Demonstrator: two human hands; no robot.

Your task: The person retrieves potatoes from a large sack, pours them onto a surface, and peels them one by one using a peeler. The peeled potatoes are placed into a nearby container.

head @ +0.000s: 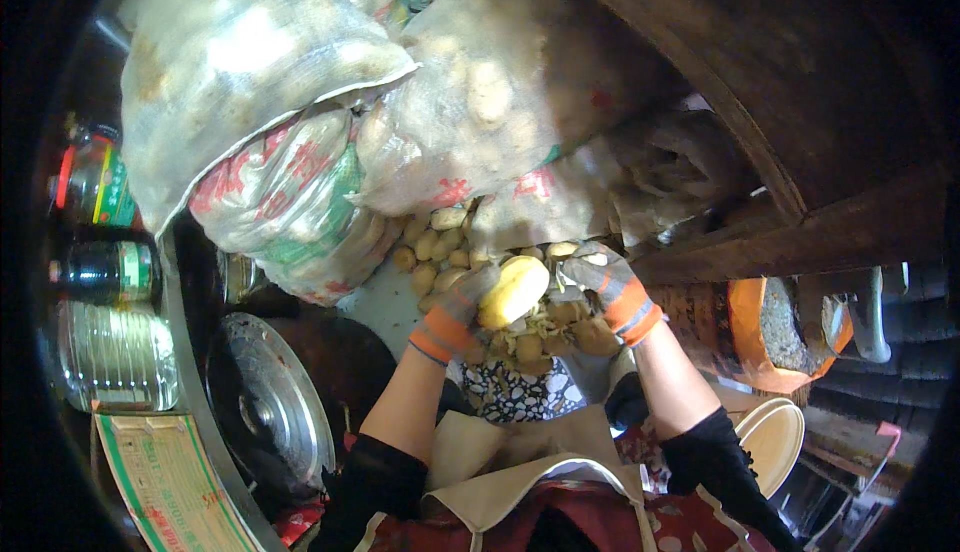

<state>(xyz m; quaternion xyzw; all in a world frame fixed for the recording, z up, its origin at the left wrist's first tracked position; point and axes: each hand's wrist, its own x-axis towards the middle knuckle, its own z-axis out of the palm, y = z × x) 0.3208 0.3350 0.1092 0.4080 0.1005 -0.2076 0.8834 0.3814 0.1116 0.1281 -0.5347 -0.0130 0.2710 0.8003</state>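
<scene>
My left hand (459, 312), in a grey and orange work glove, holds a large pale-yellow potato (514, 292) that looks peeled. To its right, my right hand (611, 289), gloved alike, is closed around a small tool (562, 280), perhaps a peeler, mostly hidden by the fingers. Below and between the hands lie peelings (536, 325) and brown unpeeled potatoes (594, 336). More small potatoes (439, 246) lie in a heap beyond my left hand, at the foot of filled sacks.
Mesh sacks of potatoes (465, 94) stand ahead. On the left are a metal pot lid (266, 402), bottles (112, 357) on a shelf and a cardboard box (169, 481). A wooden beam (720, 252), an orange-rimmed container (750, 327) and a round tan lid (772, 443) are at right.
</scene>
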